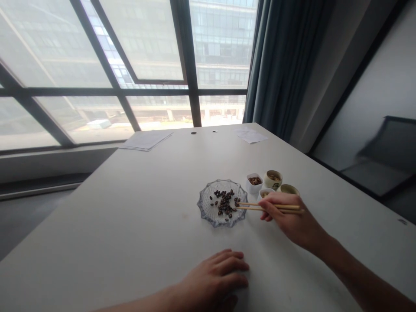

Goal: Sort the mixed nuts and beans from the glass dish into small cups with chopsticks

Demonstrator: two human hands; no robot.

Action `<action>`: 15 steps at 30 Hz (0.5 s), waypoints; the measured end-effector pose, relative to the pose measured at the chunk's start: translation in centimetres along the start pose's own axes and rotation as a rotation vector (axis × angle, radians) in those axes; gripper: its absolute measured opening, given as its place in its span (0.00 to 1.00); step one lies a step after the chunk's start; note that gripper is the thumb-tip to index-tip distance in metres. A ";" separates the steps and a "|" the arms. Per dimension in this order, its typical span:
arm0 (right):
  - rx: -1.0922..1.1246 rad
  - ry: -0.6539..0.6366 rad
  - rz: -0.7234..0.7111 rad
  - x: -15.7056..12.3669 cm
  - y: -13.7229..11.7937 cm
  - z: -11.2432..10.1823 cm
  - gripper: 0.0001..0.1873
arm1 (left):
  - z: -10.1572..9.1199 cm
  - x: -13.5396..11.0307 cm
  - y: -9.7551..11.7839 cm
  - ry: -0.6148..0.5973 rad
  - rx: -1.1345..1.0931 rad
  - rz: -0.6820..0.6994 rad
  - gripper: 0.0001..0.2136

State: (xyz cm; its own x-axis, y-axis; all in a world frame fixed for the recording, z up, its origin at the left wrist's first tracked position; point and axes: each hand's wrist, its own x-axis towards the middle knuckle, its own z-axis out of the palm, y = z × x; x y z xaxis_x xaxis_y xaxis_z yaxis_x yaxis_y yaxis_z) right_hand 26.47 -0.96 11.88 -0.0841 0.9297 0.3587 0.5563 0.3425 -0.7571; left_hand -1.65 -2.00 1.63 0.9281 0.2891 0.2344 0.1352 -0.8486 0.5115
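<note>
My right hand (286, 214) is closed around a pair of wooden chopsticks (256, 206), which point left over a scalloped glass plate (205, 212). Their tips reach the right side of a loose pile of dark brown beans (225, 202) on that plate. Whether a bean is pinched between the tips is too small to tell. My left hand (221, 275) rests on the table in front of the plate, its fingers loosely stretched and nothing in them. Behind my right hand a small white cup (264, 192) with pale pieces is partly hidden.
Beyond the plate's right edge stand a white cup (254, 183) of reddish-brown pieces, a pale green cup (273, 179) with brownish contents and another greenish cup (289, 189). Papers lie on the white table (146, 208) at far left (146, 141) and far right (251, 136).
</note>
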 end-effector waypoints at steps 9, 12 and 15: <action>-0.024 -0.074 0.025 0.7 -0.4 0.3 0.26 | 0.6 -0.5 -0.7 -0.029 0.006 0.007 0.10; -0.047 -0.059 -0.011 0.6 -0.3 0.4 0.26 | 0.5 -0.4 -0.5 -0.035 0.002 0.000 0.11; -0.047 -0.050 -0.037 0.5 -0.3 0.5 0.26 | 0.4 -0.3 -0.3 -0.040 0.001 -0.008 0.11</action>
State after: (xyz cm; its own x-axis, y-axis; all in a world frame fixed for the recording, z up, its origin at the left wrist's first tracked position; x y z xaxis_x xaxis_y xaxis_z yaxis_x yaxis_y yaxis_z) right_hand 25.85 -0.55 12.03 -0.1460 0.9224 0.3576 0.5904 0.3712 -0.7167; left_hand -1.79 -1.97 1.06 0.9403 0.2776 0.1969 0.1428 -0.8469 0.5122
